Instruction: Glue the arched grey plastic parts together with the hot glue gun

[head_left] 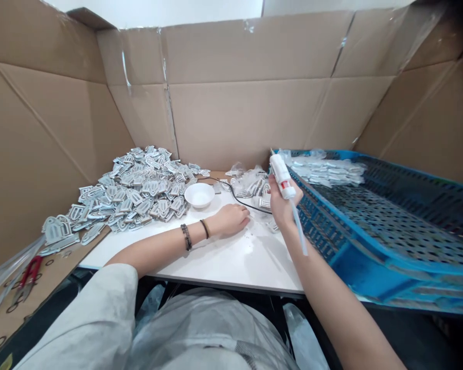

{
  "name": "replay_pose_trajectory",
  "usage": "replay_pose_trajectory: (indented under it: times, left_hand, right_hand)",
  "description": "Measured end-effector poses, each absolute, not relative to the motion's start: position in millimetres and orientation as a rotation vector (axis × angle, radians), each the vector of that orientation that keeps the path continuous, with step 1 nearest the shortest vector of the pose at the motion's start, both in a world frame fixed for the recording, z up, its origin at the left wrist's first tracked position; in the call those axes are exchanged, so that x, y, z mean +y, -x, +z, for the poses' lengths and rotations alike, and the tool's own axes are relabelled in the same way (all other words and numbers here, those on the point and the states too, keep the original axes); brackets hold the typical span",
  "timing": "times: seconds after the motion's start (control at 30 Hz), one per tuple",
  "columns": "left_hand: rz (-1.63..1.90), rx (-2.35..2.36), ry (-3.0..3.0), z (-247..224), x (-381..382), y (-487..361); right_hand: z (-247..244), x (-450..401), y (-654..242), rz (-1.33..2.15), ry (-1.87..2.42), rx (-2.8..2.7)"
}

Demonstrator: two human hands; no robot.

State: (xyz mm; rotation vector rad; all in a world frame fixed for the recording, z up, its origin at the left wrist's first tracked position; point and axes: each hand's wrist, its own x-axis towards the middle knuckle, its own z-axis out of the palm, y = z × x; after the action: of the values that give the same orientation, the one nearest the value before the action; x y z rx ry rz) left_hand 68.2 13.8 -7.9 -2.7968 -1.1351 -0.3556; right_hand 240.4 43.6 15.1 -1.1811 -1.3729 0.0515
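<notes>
surface: white tabletop (pixel 231 262)
left: big heap of grey flat parts (pixel 139 190)
centre: white bowl (pixel 199 195), black cable (pixel 244 201)
right: blue crate (pixel 374 226), edge on table
also: left hand (pixel 231 219) resting flat

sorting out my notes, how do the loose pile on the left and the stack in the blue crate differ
The loose pile lies unbagged, spread on the table; the bagged stack sits in clear plastic inside the blue crate. The pile looks larger. Both look like grey-white flat parts.
</notes>
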Motion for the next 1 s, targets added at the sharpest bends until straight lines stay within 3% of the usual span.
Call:
replay_pose_trajectory:
  times: [0.17,0.4,0.57,0.63,0.7,0.77,0.9,1.0]
  left_hand:
    - [-0.395,-1.468,2.751,-21,48,-87]
    - [-0.596,-1.567,2.620,-30,55,-89]
    - [-0.802,-1.562,3.231,6,19,-53]
    - [-0.634,-1.608,3.625,29,4,-28]
    - [-0.088,-1.759,3.731,53,-1,3]
    - [0.444,-1.953,3.436,75,3,36]
    - [0.373,-2.000,2.384,105,25,86]
    - [0.155,-1.808,1.935,111,38,102]
  right_hand:
    - [20,41,-243,-0.017,1.129,-1.254]
    - [23,34,-244,-0.092,1.032,-1.306]
    - [26,30,-241,-0.093,1.022,-1.352]
    - [28,27,-240,-0.082,1.031,-1.364]
    - [29,25,-238,-0.070,1.052,-1.370]
    - [30,23,-237,-0.059,1.067,-1.377]
    - [29,21,-236,-0.049,1.077,-1.384]
    - [27,22,-236,-0.042,1.048,-1.398]
